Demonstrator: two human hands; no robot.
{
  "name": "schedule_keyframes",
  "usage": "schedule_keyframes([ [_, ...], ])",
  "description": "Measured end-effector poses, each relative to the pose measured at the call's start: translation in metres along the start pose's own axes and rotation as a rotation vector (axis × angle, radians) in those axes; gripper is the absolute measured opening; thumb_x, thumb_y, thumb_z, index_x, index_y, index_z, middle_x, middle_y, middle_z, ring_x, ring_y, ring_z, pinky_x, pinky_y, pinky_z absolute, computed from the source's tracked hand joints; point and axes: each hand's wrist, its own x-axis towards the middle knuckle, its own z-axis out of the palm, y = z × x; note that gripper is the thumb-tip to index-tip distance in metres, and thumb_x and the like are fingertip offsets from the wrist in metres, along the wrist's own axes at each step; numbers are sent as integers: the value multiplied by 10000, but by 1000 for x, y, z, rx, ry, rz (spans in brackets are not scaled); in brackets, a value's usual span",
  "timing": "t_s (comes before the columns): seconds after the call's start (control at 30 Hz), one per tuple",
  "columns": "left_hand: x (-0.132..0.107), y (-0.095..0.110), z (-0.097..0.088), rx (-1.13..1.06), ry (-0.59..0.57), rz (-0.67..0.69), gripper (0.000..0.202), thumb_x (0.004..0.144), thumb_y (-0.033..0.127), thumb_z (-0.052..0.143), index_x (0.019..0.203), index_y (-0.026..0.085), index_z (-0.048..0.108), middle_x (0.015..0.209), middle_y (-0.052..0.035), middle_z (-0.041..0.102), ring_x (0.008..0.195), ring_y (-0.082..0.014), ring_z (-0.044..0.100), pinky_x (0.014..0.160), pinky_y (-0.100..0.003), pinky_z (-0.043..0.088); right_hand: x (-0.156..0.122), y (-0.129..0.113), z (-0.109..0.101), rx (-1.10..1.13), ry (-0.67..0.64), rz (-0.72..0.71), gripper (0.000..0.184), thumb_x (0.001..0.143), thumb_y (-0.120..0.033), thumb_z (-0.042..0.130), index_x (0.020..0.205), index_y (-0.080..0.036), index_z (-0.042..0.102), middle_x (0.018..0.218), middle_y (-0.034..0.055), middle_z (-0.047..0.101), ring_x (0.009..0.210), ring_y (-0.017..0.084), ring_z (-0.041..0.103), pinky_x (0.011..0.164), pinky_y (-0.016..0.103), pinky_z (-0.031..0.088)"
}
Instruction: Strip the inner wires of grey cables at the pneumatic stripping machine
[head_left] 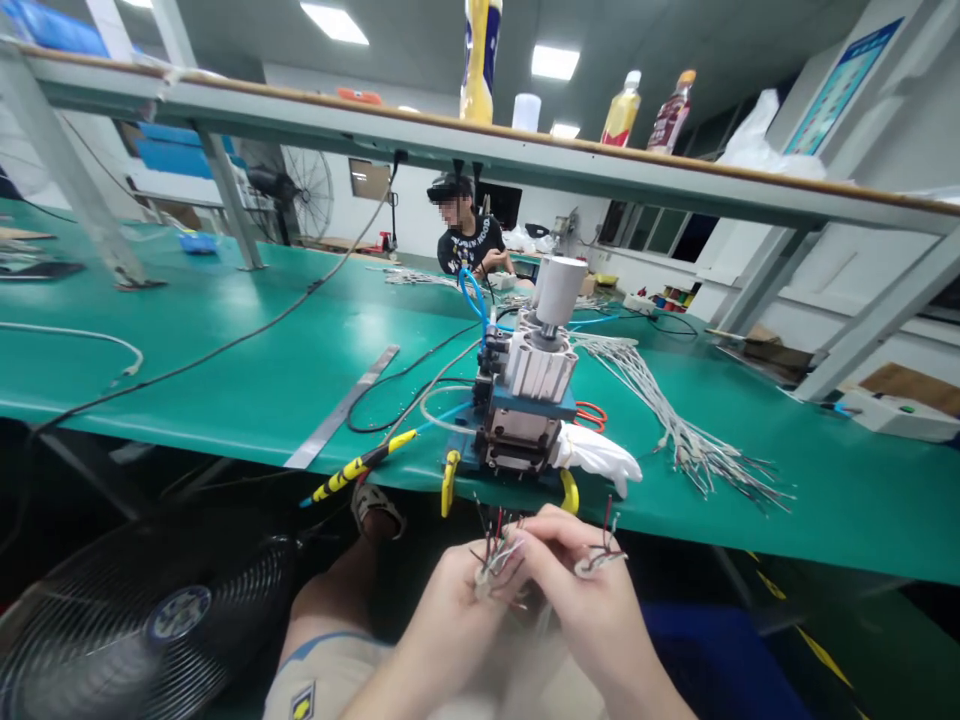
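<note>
Both of my hands are close together above my lap, in front of the bench edge. My left hand (457, 600) is closed around a bunch of thin cables (491, 575) whose stripped ends, red, black and white, stick up. My right hand (577, 575) is closed too, with its thumb and forefinger meeting the wires at the left hand. More cable ends (598, 562) poke out between its fingers. Just beyond the hands stands a small pneumatic press (532, 390) with a white cylinder on top.
A bundle of white cables (675, 430) lies right of the press on the green bench (750, 400). At left are a steel ruler (341, 410) and a yellow-black wrapped hose (360, 468). A floor fan (172, 620) stands lower left. Across the bench sits a person (472, 235). A shelf (420, 125) spans above.
</note>
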Motion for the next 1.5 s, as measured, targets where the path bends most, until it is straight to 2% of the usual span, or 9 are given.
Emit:
schedule_keyframes([
  [0.2,3,7,-17,116,217,108,384,953,472,521,755,173,659,781,-47,616,771,-167,559,734,-255,446,6,11,-3,325,22,178,214,769,-282,701,962,-191,698,680,-48,461,442,45,307,406,198,203],
  [0.3,6,11,-13,-198,317,-1,420,868,564,611,716,173,603,602,28,484,485,-82,371,462,-202,321,8,14,-1,411,-62,291,274,662,-172,632,931,-205,665,785,-49,467,443,19,250,407,188,133],
  [0.37,6,14,-8,-308,331,-103,381,736,527,771,807,174,646,543,82,380,426,-43,212,398,-180,180,7,16,4,441,-88,336,317,631,-150,602,937,-215,656,796,-47,490,451,23,259,417,184,150],
  [0.47,6,16,0,-248,275,-177,458,611,386,880,967,145,725,536,90,366,438,-32,231,397,-168,166,4,19,12,451,-94,320,326,675,-189,642,998,-220,676,801,-18,555,505,59,354,450,185,247],
  [0.67,8,17,3,-289,206,-178,298,700,388,815,772,113,724,452,83,363,395,-27,222,377,-178,170,0,27,16,406,-165,322,413,738,-200,612,1135,-240,721,735,-3,608,511,98,409,458,212,307],
  [0.8,8,17,-1,-401,320,-85,326,765,427,782,882,156,643,539,59,511,409,-20,280,407,-155,218,-1,25,10,466,-59,174,436,693,-175,610,1107,-215,742,998,69,695,832,195,610,704,282,502],
  [1.03,3,11,0,-369,380,-41,329,750,415,804,853,164,617,566,17,618,445,-45,420,425,-148,277,1,5,5,341,177,76,216,804,-359,756,938,-191,731,675,-11,554,427,42,296,368,186,221],
  [1.23,2,10,-1,-227,339,-3,224,739,347,813,750,156,698,574,-9,650,558,-118,582,501,-188,436,9,-15,11,273,-2,43,166,790,-316,769,731,-185,684,675,12,629,514,143,584,447,253,449],
  [1.5,-1,10,1,-309,314,15,254,790,388,778,832,167,659,599,6,670,478,-63,521,466,-144,386,4,-4,11,249,-18,-14,159,875,-303,696,788,-176,655,701,-2,589,533,106,559,502,227,464],
])
